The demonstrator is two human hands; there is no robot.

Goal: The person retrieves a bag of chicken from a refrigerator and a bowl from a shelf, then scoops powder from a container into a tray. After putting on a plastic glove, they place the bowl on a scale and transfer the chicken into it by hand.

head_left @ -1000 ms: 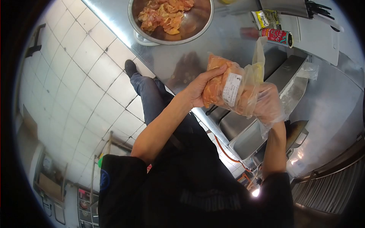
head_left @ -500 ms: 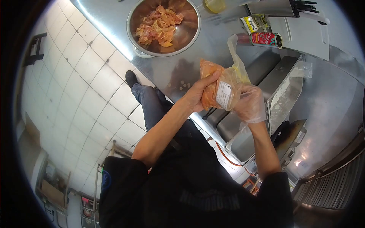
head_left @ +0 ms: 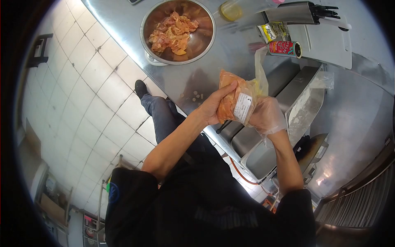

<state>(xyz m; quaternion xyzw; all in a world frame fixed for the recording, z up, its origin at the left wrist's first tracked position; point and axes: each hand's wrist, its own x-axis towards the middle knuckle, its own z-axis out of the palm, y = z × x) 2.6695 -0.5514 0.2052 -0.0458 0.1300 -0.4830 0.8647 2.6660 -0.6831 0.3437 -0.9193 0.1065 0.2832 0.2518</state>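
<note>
A clear plastic bag of raw meat (head_left: pixel 233 95) with a white label is held between both hands over the steel counter. My left hand (head_left: pixel 214 105), bare, is wrapped round the bag's left side with the thumb on top. On the other side, my right hand (head_left: pixel 267 115) wears a clear plastic glove and grips the bag near its mouth; its fingertips are partly hidden. The bag's loose end (head_left: pixel 261 70) sticks up above that hand. Beyond the hands, raw meat pieces (head_left: pixel 173 33) lie in a round steel bowl (head_left: pixel 210 43).
Right of the bowl are a red can (head_left: pixel 284 48), a yellow packet (head_left: pixel 267 33), a knife block (head_left: pixel 290 13), a white cutting board (head_left: pixel 339 47) and a container with yellow liquid (head_left: pixel 230 11). Steel bins (head_left: pixel 257 158) line the counter's near right. Small bits lie beside the bowl.
The view has shifted slightly. The bag has tilted a little, its label turning, and the gloved right hand sits slightly lower against it. Both hands keep their hold.
</note>
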